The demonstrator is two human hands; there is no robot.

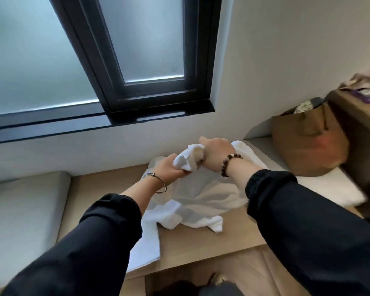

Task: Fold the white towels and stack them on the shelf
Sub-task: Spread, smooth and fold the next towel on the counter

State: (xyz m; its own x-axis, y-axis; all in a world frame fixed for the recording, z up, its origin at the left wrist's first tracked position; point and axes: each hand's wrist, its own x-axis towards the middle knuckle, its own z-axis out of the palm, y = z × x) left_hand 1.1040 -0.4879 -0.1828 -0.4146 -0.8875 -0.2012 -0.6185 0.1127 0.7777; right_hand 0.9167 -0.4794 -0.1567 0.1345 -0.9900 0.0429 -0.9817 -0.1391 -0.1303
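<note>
The white towel (pixel 189 158) is bunched between both hands. Its upper edge is gathered into a wad, and the rest hangs down and trails in crumpled folds on the wooden bench (pixel 201 242) under the window (pixel 115 60). The left hand (pixel 171 167) has its fingers curled tight round one end of the wad, and the right hand (pixel 217 152) is closed round the other end, knuckles up. To my eye they are feeling along the hem for corners so the cloth can be shaken out flat (it is in no shape for folding yet). A second towel (pixel 146 246) lies flat at the bench's near edge, left of the crumpled one, perhaps part-folded. More white cloth (pixel 250 154) shows behind the right wrist. A grey cushion (pixel 24 210) sits far left and a brown bag (pixel 303 142) far right. I can see no shelf.
</note>
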